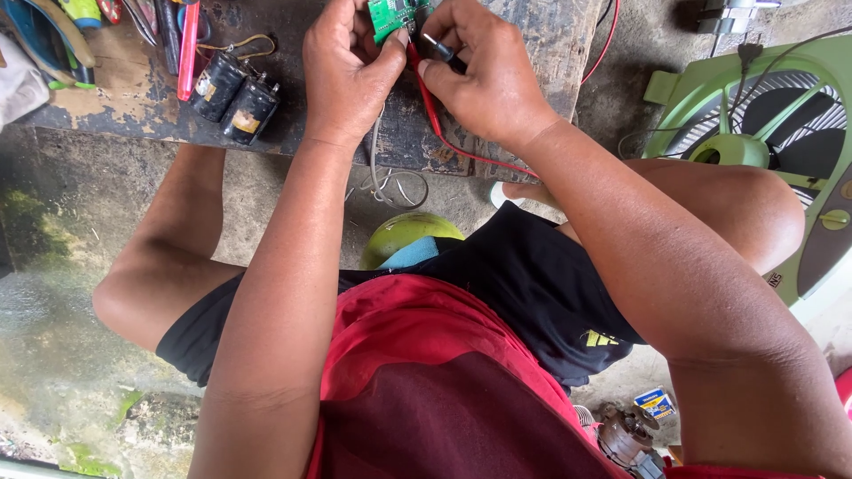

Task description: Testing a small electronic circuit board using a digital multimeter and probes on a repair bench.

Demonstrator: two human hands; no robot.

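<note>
Both hands meet over the far edge of the surface [532, 53], left hand [348, 75] and right hand [488, 84] touching a circuit board [395, 13] between them. Two capacitors [235, 99] lie left of the hands. Fan [754, 133] on the floor, right of surface.

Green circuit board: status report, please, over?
Left hand pinching green circuit board. Right hand holding red probe and black probe against it. Nothing obstructing.
</note>
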